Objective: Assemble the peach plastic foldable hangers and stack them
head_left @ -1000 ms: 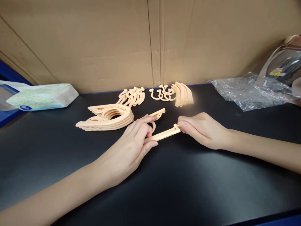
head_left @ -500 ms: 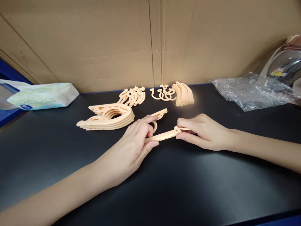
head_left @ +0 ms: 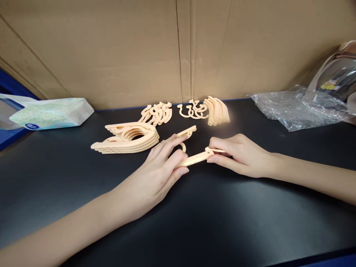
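My left hand (head_left: 155,176) is closed around a pale peach plastic hanger frame (head_left: 197,158), held just over the black table. Its far arm and part of its curved middle show beyond my fingers; the rest is under my palm. My right hand (head_left: 243,155) pinches a thin pale plastic piece (head_left: 218,150) at the right end of the frame, mostly hidden by the fingers. That piece touches the frame's tip, and my right thumb lies against the same end. Left of my left hand sits a stack of similar hanger frames (head_left: 148,141).
Behind the hands lie a bunch of hanger hooks (head_left: 162,113), several loose hooks (head_left: 191,113) and a row of curved strips (head_left: 218,111). A tissue pack (head_left: 55,113) is at the left, crumpled clear plastic (head_left: 289,107) and a transparent bag (head_left: 336,78) at the right. A cardboard wall (head_left: 125,52) closes the back.
The fingers of my left hand have straightened and spread a little over the frame. The frame has turned slightly, its far arm shifting a bit left and up. My right hand has barely moved.
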